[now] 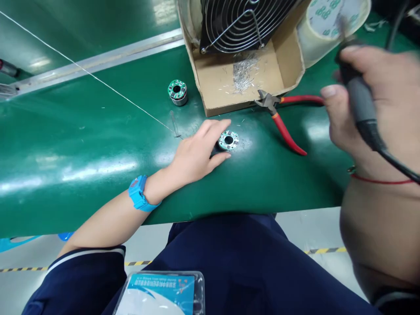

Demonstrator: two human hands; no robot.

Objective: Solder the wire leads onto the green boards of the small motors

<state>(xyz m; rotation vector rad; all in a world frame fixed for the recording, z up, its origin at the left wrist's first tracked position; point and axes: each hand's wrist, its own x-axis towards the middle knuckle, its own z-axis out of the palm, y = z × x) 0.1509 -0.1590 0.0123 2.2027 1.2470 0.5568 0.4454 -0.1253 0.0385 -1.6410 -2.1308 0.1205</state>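
My left hand point(200, 151) is curled round a small motor part point(229, 140) with a ring-shaped green circuit board on top, its thumb and fingers at the part's sides. The part stands on the green bench. In my right hand point(380, 96), raised at the right, is a soldering iron point(359, 94) with a dark handle and a cable; its tip is blurred. A second motor part point(177, 92) of the same kind stands behind my left hand. A thin pale wire point(98, 81) runs from the upper left down to the bench near my left fingers.
Red-handled cutters point(274, 107) lie against a cardboard tray point(226, 106), which holds metal clippings point(244, 72) and a black fan point(246, 24). A roll of clear tape point(315, 46) stands right of the tray. The bench's front edge runs before my lap.
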